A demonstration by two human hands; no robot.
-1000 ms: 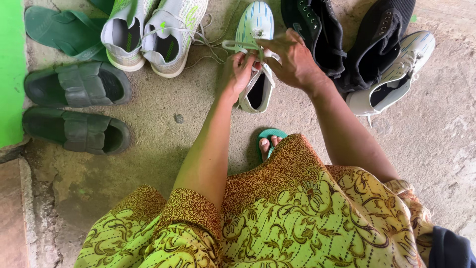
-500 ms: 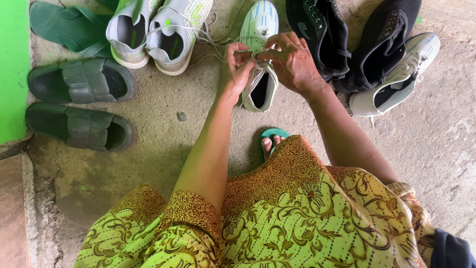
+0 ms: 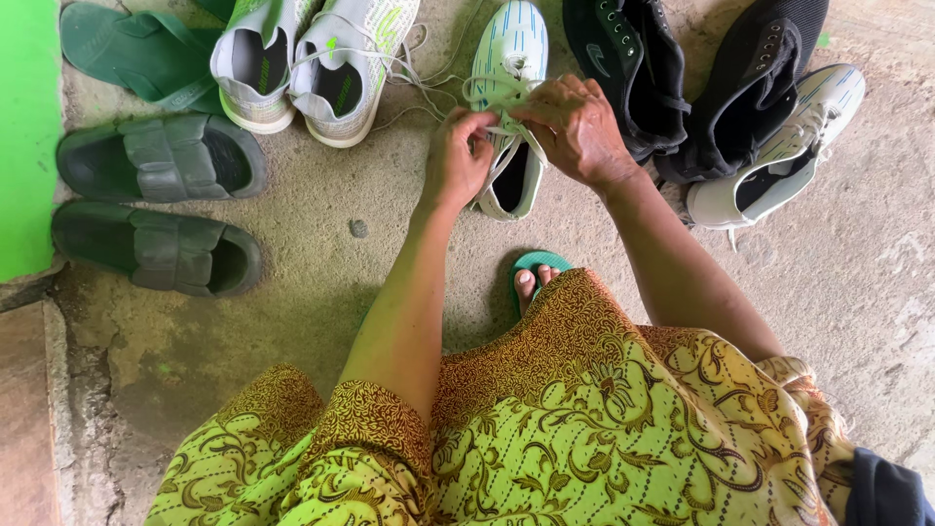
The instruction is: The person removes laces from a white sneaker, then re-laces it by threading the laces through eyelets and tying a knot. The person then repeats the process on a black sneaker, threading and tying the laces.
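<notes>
Your green flip-flop (image 3: 534, 263) sits nearest, toes showing under the patterned skirt (image 3: 584, 409). Further out, L hand (image 3: 456, 161) and R hand (image 3: 577, 127) are both pinched shut on the white laces (image 3: 499, 90) of the white sneaker w/ blue stripes (image 3: 508, 49), standing on the concrete floor (image 3: 321, 224) ahead. Beyond, left: grey-green sneaker pair (image 3: 312, 58); right: black shoes (image 3: 682, 78).
</notes>
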